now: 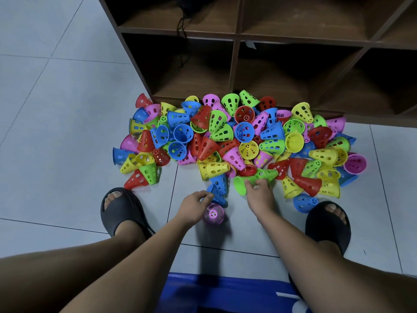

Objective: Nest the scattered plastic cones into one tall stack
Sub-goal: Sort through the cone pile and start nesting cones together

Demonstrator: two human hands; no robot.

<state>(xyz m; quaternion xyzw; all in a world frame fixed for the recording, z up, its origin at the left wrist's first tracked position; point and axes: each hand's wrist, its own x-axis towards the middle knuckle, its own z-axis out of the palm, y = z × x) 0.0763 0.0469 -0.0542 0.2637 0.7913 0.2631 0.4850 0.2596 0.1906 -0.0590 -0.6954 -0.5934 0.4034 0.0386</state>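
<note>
Right hand (pixel 259 197) — green cone (pixel 239 184) in grip

playroom; wooden cubby shelf (pixel 237 37), tiled floor (pixel 56 109)

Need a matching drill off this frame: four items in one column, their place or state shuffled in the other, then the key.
Column A
1. left hand
2. right hand
3. pink cone
4. wooden shelf unit

Column B
a. stands behind the pile of cones
b. pinches the blue cone
c. sits on the floor tile, apart from the pile
d. grips the green cone

Pairs: 1-b; 2-d; 3-c; 4-a
</note>
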